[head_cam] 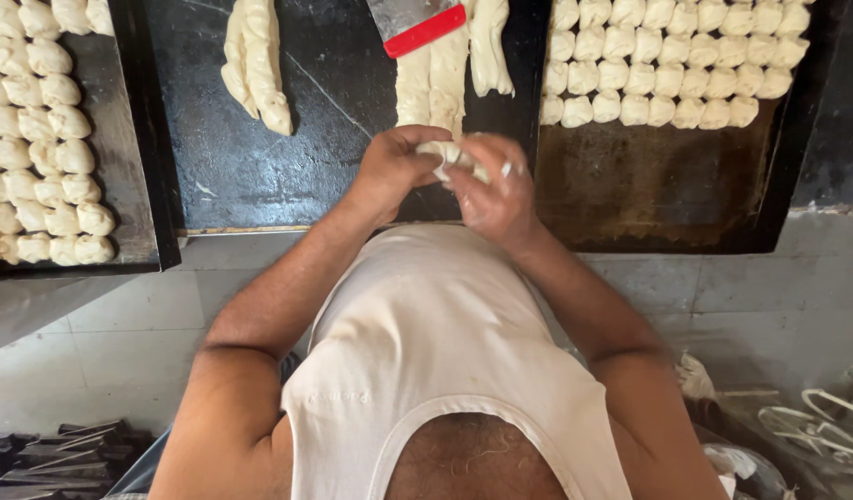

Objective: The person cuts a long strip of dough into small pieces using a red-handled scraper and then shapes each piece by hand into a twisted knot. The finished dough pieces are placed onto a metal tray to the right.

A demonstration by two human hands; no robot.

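My left hand (394,169) and my right hand (494,190) meet at the near edge of a dark stone slab (260,167), both closed around one small piece of pale dough (450,155). Just beyond my hands lie long ropes of dough (436,83). A second twisted rope (255,65) rests further left on the slab. A metal scraper with a red edge (417,23) lies across the ropes at the top.
A dark tray (658,185) on the right holds several rows of shaped dough pieces (667,65); its near half is bare. Another tray (121,167) on the left is filled with similar pieces (37,139). Tiled floor, sandals (815,426) and stacked dark items (56,454) lie below.
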